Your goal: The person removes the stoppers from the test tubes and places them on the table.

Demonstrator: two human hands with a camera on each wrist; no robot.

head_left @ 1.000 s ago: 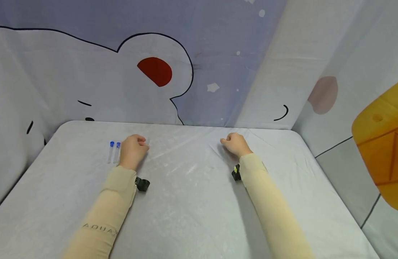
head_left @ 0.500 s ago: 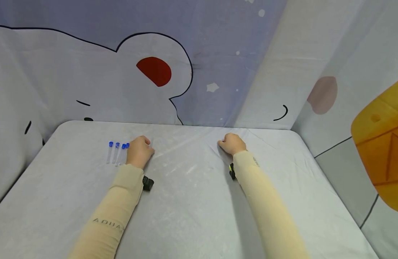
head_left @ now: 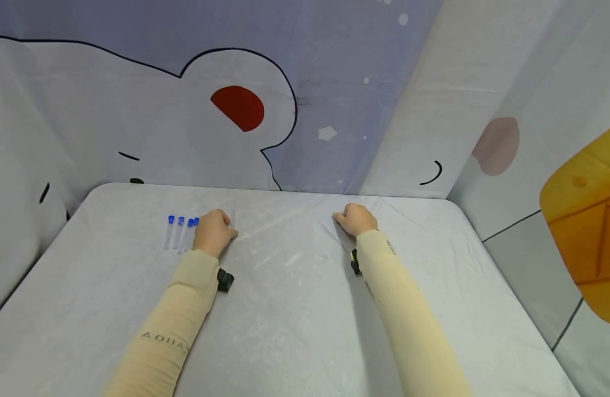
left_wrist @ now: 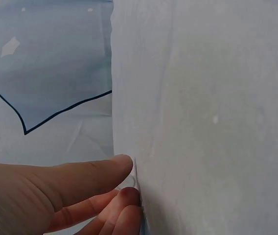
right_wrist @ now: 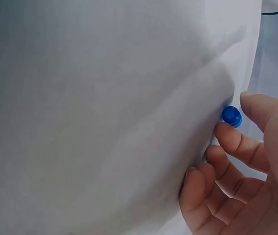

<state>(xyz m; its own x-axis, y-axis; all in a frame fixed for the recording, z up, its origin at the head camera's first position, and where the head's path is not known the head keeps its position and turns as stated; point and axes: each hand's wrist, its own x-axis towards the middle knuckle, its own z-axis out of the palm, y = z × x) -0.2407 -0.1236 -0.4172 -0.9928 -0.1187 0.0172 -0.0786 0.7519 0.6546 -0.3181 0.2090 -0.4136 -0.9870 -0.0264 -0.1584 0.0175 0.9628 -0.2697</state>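
Note:
My left hand (head_left: 213,234) is at the back left of the table, fingers curled and the thumb apart from them. A clear tube (head_left: 233,218) shows just beyond its fingers; in the left wrist view a clear round end (left_wrist: 129,182) lies between thumb and fingertips. Several blue-capped test tubes (head_left: 179,234) lie side by side left of this hand, the nearest partly hidden by it. Farther right, my right hand (head_left: 357,220) rests low over the table. In the right wrist view a blue cap (right_wrist: 232,116) sits between thumb and index finger; the tube below is mostly hidden.
The table (head_left: 285,309) has a white, slightly creased cover. Behind it hangs a printed cloth (head_left: 344,99), meeting the table's back edge, and cloth also closes in both sides. Each wrist carries a small black camera (head_left: 225,280).
My left hand has shifted slightly right, uncovering more blue-capped test tubes beside it. The right hand has moved a little left; over the last half second both hands have hardly moved.

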